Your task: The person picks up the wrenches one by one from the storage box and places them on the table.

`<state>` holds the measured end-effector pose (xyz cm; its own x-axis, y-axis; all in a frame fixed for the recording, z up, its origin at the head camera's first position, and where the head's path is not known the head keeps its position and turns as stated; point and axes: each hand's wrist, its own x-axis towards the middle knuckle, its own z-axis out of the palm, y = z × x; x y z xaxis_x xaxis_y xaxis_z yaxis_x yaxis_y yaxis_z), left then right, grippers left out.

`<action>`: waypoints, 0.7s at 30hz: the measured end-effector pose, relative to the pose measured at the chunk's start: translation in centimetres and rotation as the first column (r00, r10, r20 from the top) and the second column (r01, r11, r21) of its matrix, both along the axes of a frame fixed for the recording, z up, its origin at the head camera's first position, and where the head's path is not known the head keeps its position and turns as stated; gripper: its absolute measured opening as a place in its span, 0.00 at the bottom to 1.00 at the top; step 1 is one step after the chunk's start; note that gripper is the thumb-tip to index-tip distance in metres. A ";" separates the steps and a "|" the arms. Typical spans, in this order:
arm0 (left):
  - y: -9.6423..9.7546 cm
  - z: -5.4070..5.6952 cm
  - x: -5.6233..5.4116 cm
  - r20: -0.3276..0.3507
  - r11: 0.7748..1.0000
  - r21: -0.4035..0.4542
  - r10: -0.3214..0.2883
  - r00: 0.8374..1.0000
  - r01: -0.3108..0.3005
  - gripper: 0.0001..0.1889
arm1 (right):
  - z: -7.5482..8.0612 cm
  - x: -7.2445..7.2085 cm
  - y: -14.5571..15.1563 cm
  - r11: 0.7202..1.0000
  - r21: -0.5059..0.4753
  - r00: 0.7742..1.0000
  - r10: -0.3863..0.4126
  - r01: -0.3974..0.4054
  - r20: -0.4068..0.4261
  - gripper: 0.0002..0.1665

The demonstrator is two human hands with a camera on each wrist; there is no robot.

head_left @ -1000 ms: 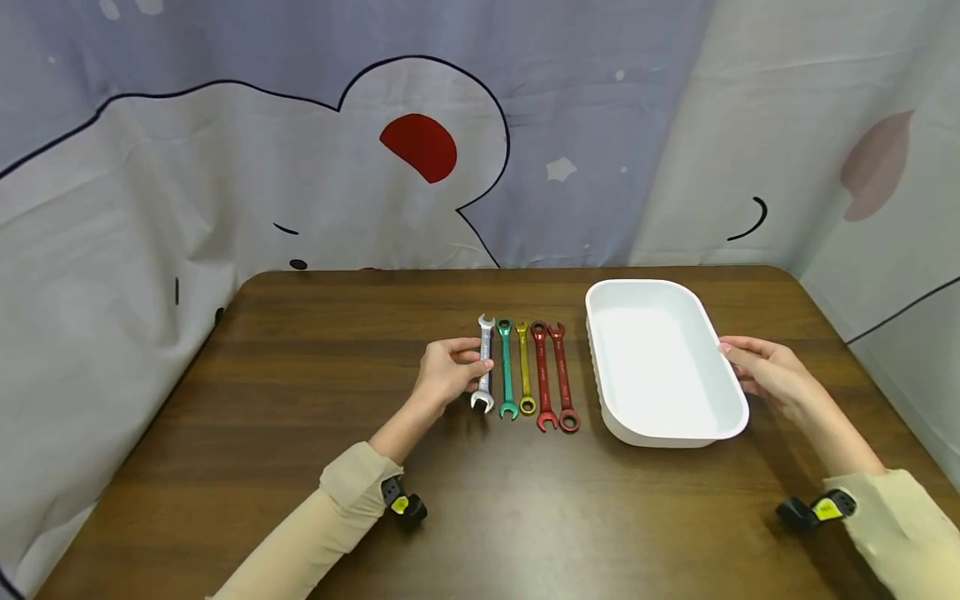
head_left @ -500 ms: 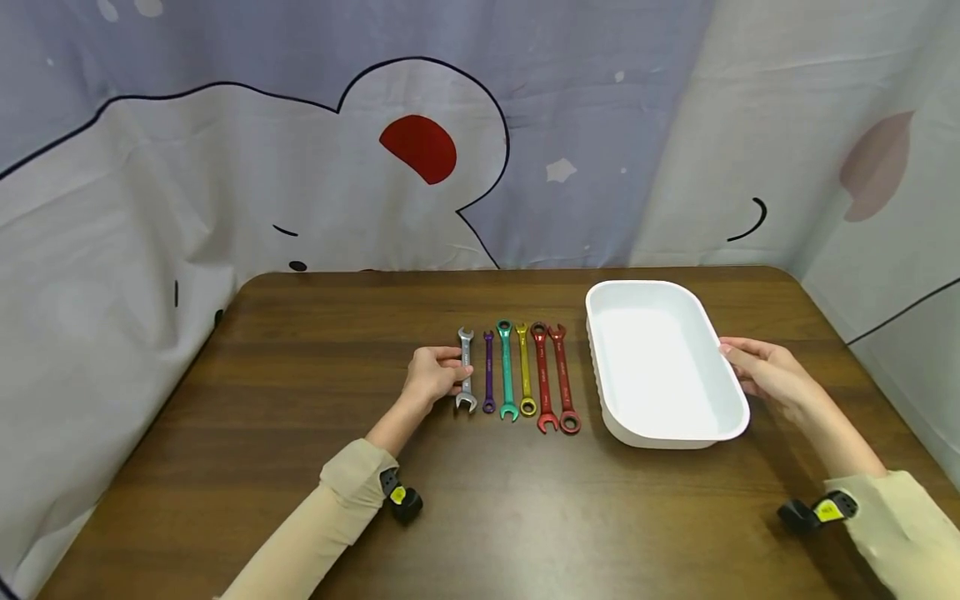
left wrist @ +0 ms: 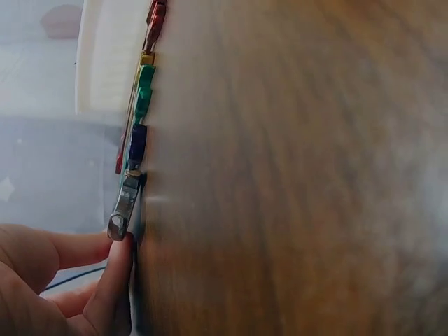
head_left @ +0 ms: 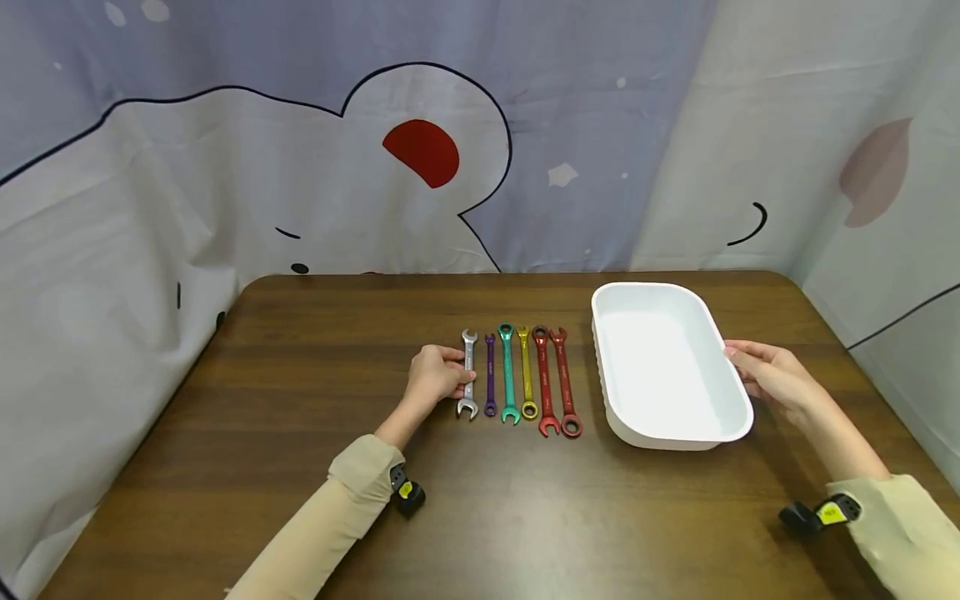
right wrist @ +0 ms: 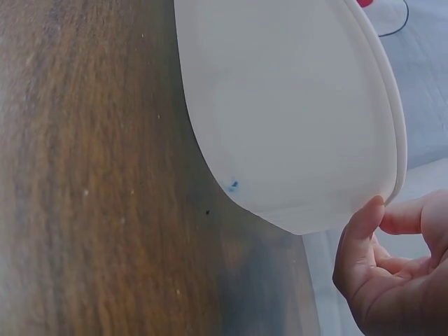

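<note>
My left hand [head_left: 435,377] pinches a silver open-end wrench [head_left: 468,360] by its shaft, at the left end of a row of wrenches. To its right lie a purple wrench [head_left: 491,375], a green one [head_left: 507,371], a yellow one [head_left: 527,371] and two red wrenches [head_left: 545,379], roughly parallel. In the left wrist view the silver wrench [left wrist: 124,203] is seen end-on, close to the tabletop, between thumb and fingers. My right hand [head_left: 772,379] grips the right rim of a white plastic tray [head_left: 667,367]; the right wrist view shows the thumb [right wrist: 360,224] on that rim.
The brown wooden table [head_left: 300,467] has a back edge with rounded corners. Behind it hangs a printed curtain [head_left: 300,183], which also runs along both sides. A small blue mark [right wrist: 234,185] shows on the tray in the right wrist view.
My left hand has moved the silver wrench left and lower, away from the green wrench, uncovering the purple one. During the last half second it barely moves. The right hand stays at the tray.
</note>
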<state>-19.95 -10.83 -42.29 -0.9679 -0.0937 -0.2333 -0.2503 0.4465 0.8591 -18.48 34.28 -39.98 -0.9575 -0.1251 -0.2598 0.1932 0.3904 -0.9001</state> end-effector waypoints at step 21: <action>-0.5 1.3 1.9 -0.097 0.902 -0.363 -0.285 0.954 0.232 0.25 | 2.3 2.7 -3.1 0.844 0.456 0.860 -0.012 0.283 -0.511 0.32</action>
